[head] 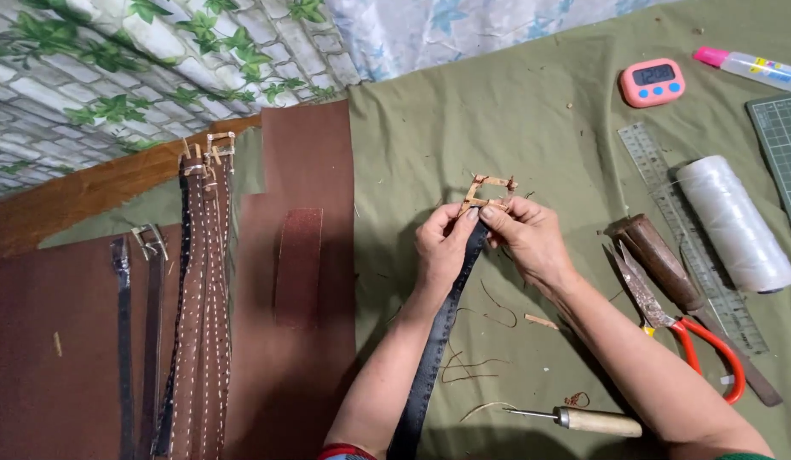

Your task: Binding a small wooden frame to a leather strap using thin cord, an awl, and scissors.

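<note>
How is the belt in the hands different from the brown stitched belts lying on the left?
The dark belt is black, while the brown stitched belts are brown with pale stitching along them. The dark belt is gripped near its buckle by the left hand and right hand; the brown stitched belts lie untouched on brown leather sheets. Both kinds are long straps with a buckle at the far end.

Awl (pixel 583 418) before scissors (pixel 681 328)
</note>
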